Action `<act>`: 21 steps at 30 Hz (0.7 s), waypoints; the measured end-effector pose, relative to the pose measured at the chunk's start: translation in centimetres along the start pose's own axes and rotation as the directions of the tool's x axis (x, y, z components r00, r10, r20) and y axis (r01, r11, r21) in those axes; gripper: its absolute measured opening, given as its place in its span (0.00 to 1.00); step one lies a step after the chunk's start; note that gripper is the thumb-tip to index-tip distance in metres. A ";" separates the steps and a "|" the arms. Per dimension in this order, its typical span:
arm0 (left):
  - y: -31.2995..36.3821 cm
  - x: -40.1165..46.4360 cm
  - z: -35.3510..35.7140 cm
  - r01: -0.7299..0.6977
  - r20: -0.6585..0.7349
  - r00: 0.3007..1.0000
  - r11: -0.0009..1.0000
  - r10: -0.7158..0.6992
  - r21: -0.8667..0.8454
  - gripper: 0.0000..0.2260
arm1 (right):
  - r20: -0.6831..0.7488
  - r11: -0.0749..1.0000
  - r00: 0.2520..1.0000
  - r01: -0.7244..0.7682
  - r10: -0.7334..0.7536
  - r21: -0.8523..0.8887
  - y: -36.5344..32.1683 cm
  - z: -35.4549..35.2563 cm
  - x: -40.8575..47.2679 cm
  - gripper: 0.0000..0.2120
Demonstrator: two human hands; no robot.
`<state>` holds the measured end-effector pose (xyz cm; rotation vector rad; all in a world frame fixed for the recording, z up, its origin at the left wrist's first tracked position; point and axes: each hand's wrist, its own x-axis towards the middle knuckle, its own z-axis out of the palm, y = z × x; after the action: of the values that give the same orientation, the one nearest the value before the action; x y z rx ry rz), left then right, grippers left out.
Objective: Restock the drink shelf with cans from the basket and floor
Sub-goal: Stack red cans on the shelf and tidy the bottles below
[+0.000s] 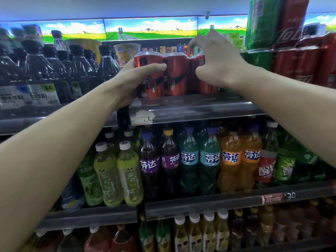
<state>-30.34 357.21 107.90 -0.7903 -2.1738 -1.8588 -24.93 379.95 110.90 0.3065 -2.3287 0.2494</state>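
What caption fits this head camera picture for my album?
Left hand grips a red can on the drink shelf; right hand hovers at the neighbouring red cans.

A drink shelf (190, 104) carries three red cans (175, 75) in a row at its front edge, dark bottles (36, 70) to their left, more red cans (294, 66) right.

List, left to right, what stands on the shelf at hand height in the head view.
Dark bottles → left hand gripping a red can → second red can → right hand → stacked red cans.
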 end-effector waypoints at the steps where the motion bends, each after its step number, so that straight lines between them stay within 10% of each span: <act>1: 0.1 0.1 0.1 0.000 0.006 1.000 1.000 0.000 -0.014 0.28 | -0.004 0.998 0.998 0.063 -0.063 -0.021 -0.5 0.1 -0.2 0.31; 7: 0.1 0.5 0.7 0.010 0.059 0.998 0.997 -0.005 -0.079 0.24 | 0.186 0.956 0.955 0.260 -0.232 -0.139 -1.9 0.7 1.0 0.33; 21: 0.9 -0.7 1.0 0.021 0.043 0.999 1.000 -0.022 0.011 0.20 | 0.117 0.966 0.974 0.209 -0.193 -0.149 -1.7 1.8 1.7 0.29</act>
<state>-29.11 358.02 108.13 -0.8157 -2.2249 -1.8555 -26.80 377.60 110.99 0.4813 -2.3787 -0.0557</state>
